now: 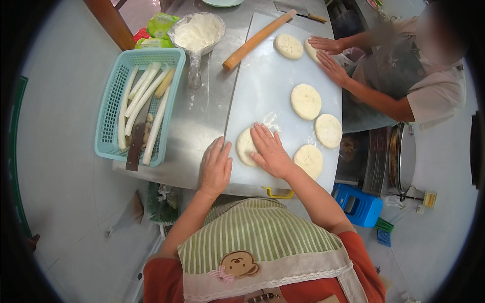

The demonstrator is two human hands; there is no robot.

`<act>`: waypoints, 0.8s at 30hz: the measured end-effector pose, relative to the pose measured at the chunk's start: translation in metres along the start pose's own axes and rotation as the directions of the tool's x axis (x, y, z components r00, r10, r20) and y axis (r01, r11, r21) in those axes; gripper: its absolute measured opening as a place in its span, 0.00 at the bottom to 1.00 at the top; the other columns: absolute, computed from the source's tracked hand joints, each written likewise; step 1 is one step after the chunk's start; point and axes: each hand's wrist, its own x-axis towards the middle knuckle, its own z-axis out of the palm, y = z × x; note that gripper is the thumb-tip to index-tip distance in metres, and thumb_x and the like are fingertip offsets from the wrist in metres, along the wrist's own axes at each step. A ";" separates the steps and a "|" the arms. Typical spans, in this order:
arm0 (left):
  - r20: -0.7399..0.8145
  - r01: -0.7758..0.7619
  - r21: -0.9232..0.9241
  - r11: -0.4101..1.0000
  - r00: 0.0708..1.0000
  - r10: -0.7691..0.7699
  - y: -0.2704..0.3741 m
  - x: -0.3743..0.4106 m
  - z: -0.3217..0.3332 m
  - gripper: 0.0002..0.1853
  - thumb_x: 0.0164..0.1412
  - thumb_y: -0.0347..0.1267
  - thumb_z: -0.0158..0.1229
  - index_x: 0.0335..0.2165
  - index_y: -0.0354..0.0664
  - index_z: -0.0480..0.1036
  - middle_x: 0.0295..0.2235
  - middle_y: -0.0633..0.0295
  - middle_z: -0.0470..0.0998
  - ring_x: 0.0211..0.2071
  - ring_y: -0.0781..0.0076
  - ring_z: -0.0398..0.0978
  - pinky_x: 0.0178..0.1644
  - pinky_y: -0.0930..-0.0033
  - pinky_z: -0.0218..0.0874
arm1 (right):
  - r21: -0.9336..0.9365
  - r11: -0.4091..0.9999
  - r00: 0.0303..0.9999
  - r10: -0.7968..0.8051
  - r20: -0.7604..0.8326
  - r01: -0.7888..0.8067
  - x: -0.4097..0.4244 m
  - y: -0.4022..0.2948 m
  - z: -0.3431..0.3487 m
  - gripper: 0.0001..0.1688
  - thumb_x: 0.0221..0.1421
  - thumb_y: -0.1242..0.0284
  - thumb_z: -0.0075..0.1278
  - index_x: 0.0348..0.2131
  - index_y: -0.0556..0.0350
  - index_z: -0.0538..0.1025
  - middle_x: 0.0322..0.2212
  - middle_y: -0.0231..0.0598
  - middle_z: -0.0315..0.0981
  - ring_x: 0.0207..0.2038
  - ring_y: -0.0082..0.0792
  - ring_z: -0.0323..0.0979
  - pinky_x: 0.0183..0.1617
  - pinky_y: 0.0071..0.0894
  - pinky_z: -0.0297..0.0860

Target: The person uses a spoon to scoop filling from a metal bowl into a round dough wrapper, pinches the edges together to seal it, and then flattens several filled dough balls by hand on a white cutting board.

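Observation:
My right hand (pixel 271 153) lies flat, fingers spread a little, on the right part of a round dough disc (pixel 245 147) on the white board (pixel 257 94). Just left of the board, my left hand (pixel 217 166) rests on the steel table (pixel 182 128), holding nothing. Several more dough discs lie on the board, the nearest (pixel 308 161) to the right of my right forearm, others (pixel 328 130) (pixel 306 101) beyond it. Loose flour is scattered beyond my right hand. A wooden rolling pin (pixel 261 38) lies across the board's far left edge.
At left, a turquoise plastic basket (pixel 102 125) holds leek stalks (pixel 142 89) and a knife (pixel 135 147). Beyond it stands a scoop of flour (pixel 197 32). A cleaver (pixel 299 10) lies at the far end. Across the board, a co-worker's hands (pixel 329 57) press another dough disc.

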 end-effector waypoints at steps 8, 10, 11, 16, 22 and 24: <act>0.150 0.052 -0.142 0.988 0.988 -0.031 0.006 0.065 0.007 0.24 0.52 0.26 0.53 0.50 0.40 0.68 0.49 0.52 0.69 0.50 0.52 0.65 0.55 0.53 0.54 | 0.461 0.729 0.821 0.570 -0.001 -0.506 -0.001 0.003 -0.023 0.32 0.45 0.66 0.61 0.47 0.63 0.68 0.33 0.45 0.74 0.34 0.38 0.73 0.41 0.34 0.69; 0.227 0.029 -0.091 0.995 0.974 -0.007 0.006 0.084 0.010 0.26 0.48 0.26 0.54 0.49 0.42 0.68 0.47 0.54 0.69 0.49 0.54 0.65 0.54 0.54 0.55 | 0.555 0.651 0.817 0.569 0.094 -0.517 0.003 0.022 -0.009 0.30 0.42 0.66 0.63 0.43 0.63 0.70 0.27 0.40 0.74 0.29 0.31 0.72 0.35 0.31 0.69; 0.257 0.020 -0.084 0.996 0.966 0.002 0.006 0.092 0.011 0.27 0.46 0.25 0.54 0.49 0.43 0.69 0.46 0.55 0.69 0.49 0.55 0.65 0.53 0.54 0.55 | 0.610 0.639 0.838 0.541 0.076 -0.468 0.002 0.025 -0.005 0.27 0.42 0.68 0.63 0.41 0.63 0.71 0.27 0.39 0.74 0.29 0.29 0.72 0.35 0.29 0.69; 0.461 0.059 -0.140 0.988 0.887 0.012 0.006 0.113 0.007 0.25 0.42 0.23 0.54 0.44 0.45 0.71 0.42 0.57 0.69 0.48 0.56 0.65 0.51 0.56 0.57 | 0.830 0.495 0.880 0.474 -0.009 -0.258 -0.011 0.000 0.003 0.17 0.45 0.77 0.60 0.37 0.59 0.71 0.27 0.34 0.74 0.29 0.22 0.70 0.33 0.24 0.67; 0.474 -0.016 -0.352 0.936 0.859 0.193 0.032 0.114 -0.041 0.17 0.43 0.20 0.54 0.36 0.42 0.71 0.38 0.55 0.71 0.43 0.52 0.69 0.48 0.59 0.61 | 0.560 0.826 0.910 0.278 -0.308 -0.063 -0.031 -0.052 -0.037 0.14 0.46 0.82 0.55 0.36 0.58 0.71 0.34 0.40 0.75 0.36 0.35 0.75 0.39 0.30 0.70; 0.282 -0.294 -0.264 0.918 0.887 0.366 0.035 0.096 -0.050 0.15 0.45 0.20 0.54 0.36 0.40 0.71 0.38 0.55 0.72 0.42 0.52 0.70 0.48 0.58 0.62 | 0.202 0.966 0.882 -0.051 -0.469 0.163 -0.040 -0.048 -0.033 0.16 0.44 0.82 0.55 0.36 0.58 0.71 0.37 0.41 0.75 0.40 0.41 0.74 0.43 0.35 0.70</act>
